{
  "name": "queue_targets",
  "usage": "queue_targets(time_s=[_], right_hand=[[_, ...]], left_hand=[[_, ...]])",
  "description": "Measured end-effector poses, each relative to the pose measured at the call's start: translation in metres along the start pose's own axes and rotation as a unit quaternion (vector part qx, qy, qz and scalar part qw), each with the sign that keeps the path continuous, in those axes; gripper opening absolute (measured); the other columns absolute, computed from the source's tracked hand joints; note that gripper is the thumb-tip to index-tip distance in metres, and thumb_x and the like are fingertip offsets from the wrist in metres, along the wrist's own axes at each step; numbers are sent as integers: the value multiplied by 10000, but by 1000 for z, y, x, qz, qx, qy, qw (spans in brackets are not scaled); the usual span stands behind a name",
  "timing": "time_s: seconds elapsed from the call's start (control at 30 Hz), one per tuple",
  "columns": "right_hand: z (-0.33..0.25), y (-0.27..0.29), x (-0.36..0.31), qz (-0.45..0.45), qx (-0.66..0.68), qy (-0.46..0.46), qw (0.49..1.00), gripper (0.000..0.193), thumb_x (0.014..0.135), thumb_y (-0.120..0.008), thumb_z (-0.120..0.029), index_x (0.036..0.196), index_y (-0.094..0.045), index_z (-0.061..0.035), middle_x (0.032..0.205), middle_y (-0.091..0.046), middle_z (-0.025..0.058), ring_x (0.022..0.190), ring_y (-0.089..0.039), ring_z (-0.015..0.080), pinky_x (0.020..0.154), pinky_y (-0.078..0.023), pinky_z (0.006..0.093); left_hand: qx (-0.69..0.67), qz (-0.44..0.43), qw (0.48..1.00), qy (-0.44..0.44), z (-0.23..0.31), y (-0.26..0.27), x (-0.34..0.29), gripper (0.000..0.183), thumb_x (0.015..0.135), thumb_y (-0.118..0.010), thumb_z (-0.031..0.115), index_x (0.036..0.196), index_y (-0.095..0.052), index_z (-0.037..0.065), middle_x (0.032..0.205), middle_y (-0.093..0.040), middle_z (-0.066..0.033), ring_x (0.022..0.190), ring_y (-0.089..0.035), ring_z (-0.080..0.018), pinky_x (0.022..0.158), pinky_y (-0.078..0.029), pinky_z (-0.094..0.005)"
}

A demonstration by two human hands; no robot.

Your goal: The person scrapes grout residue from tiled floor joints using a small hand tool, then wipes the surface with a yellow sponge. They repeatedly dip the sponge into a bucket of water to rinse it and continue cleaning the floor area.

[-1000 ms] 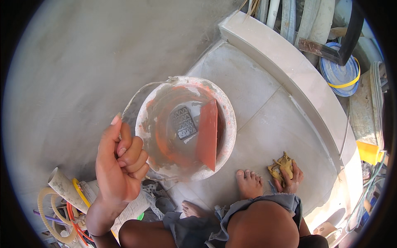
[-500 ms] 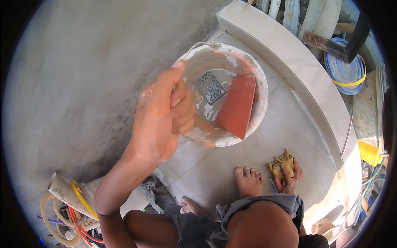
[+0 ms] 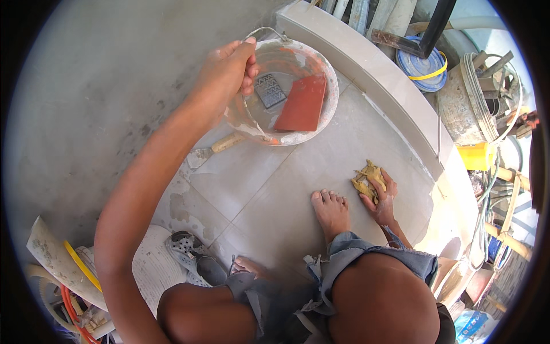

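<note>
My left hand [image 3: 232,71] is closed around the thin wire handle of a round, plaster-smeared bucket [image 3: 326,109]. Inside the bucket are a little cloudy liquid, a dark textured block [image 3: 270,92] and a flat reddish-brown slab [image 3: 303,104] leaning against the wall. Low at the right, my right hand [image 3: 382,198] grips a crumpled yellow rag [image 3: 368,180] against the grey tile floor [image 3: 275,195], beside my bare foot [image 3: 332,215]. A scraper with a wooden handle [image 3: 228,142] lies on the tiles just below the bucket, under my left forearm.
A curved raised step [image 3: 366,69] borders the tiles at the right. Beyond it sit a blue lid [image 3: 421,64], a dirty pail of tools [image 3: 467,103] and hoses. Grey sandals [image 3: 197,258] and pipes [image 3: 63,261] lie lower left; a grey cement surface [image 3: 114,86] spans upper left.
The view has shifted, so things sit higher and further left. My left hand looks smaller and farther off, still on the bucket handle. The scraper has come into sight. My right hand keeps the rag.
</note>
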State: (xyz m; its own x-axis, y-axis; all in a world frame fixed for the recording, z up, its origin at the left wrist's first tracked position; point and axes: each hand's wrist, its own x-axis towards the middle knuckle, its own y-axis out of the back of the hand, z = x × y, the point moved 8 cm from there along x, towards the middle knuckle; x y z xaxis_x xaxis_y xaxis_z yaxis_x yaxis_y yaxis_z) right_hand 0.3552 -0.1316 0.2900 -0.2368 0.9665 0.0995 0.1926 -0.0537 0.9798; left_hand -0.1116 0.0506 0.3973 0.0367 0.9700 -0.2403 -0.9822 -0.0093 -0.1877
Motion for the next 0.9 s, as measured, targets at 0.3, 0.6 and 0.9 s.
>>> queue_targets(time_s=[0.3,0.6,0.9], right_hand=[[25,-5,-24,-92,-63,-21,994,894,944,-764,-500,1659,-359,-148,1605,-411,188,1357,-450,437,1124,-358,564],[-51,-40,-25,18,-61,-115,991,766,926,-777,-416,1584,-496,-142,1552,-436,240,1311,-459,434,1063,-382,564],[-154,-75,-92,-100,37,112,988,796,798,-866,-355,1535,-575,-271,1554,-490,150,1235,-541,349,1015,-437,492]], left_hand=[[-130,157,972,-116,-86,-11,-85,456,1094,-538,196,1468,-463,-53,1475,-585,-180,1348,-563,-239,1135,-442,-375],[-85,130,981,-117,-282,-84,-266,396,1083,-498,42,1470,-413,29,1192,-633,-114,845,-629,-130,777,-518,-296],[-125,201,970,-57,-378,-66,-328,319,1091,-501,56,1407,-464,35,1094,-608,-100,653,-471,-73,613,-413,-230]])
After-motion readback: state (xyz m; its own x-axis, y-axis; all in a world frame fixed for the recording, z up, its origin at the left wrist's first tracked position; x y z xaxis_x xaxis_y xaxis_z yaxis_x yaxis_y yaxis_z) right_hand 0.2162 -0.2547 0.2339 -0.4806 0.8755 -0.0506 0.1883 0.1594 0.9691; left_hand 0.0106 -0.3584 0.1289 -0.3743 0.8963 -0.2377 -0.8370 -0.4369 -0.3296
